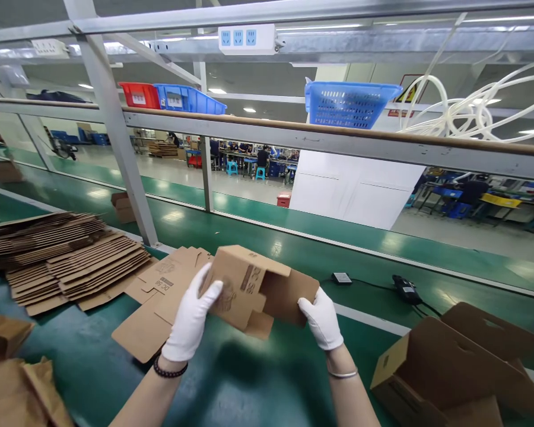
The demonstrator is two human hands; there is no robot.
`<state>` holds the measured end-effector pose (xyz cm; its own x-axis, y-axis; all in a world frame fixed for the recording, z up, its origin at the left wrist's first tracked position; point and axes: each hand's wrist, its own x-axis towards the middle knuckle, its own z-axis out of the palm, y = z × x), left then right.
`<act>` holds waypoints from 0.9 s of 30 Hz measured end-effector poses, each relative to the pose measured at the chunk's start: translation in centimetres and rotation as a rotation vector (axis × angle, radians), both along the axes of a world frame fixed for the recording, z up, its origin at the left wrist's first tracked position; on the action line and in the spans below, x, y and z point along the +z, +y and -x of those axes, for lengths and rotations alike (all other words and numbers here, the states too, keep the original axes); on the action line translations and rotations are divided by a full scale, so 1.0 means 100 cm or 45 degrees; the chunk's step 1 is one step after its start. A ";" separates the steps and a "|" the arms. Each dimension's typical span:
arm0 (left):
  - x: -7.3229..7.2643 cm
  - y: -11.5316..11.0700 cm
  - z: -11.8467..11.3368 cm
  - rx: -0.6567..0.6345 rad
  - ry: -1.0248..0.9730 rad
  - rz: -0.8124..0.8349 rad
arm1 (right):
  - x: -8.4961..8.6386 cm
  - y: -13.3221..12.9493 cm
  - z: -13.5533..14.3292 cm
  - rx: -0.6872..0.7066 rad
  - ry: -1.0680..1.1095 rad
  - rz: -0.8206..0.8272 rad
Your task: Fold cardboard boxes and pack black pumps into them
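A partly folded brown cardboard box (238, 284) with dark print is held above the green table between both hands. My left hand (190, 317), in a white glove, grips the box's left end with the thumb on its printed face. On the right, my right hand (321, 317), also gloved in white, pinches the edge of the box's open flap. A flat unfolded carton (146, 326) lies on the table beside and behind my left hand.
Stacked flat cartons (84, 261) lie at the left. An open box (449, 367) stands at the lower right, brown paper (18, 391) at the lower left. A black device (406, 290) with cables and a metal post (120, 136) are beyond.
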<state>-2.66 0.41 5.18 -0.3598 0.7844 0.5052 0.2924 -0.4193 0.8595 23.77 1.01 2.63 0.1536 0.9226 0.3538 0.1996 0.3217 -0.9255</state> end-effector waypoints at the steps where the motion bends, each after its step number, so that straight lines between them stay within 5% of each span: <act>1: 0.001 -0.001 -0.002 0.064 0.247 -0.051 | 0.001 -0.002 -0.001 -0.045 -0.134 -0.004; 4: -0.001 -0.001 -0.012 -0.047 0.980 -0.222 | 0.008 -0.011 0.004 -0.035 -0.566 -0.044; 6: -0.011 0.004 -0.018 -0.231 1.198 -0.284 | 0.014 -0.017 0.010 0.007 -0.702 -0.094; 13: -0.046 0.032 -0.011 -0.077 0.948 -0.366 | 0.012 -0.009 0.012 -0.060 -0.257 0.020; 22: -0.062 0.047 0.005 0.043 0.729 -0.030 | -0.028 0.116 -0.017 -0.286 -0.761 0.397; 27: -0.064 0.062 0.008 0.163 0.669 -0.022 | -0.055 0.145 -0.039 -0.187 -1.040 0.606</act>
<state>-3.47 6.56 -1.19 -0.1473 0.7409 0.6553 0.7307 -0.3650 0.5770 27.65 15.46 -2.82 0.1510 0.9885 -0.0042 0.8503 -0.1321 -0.5094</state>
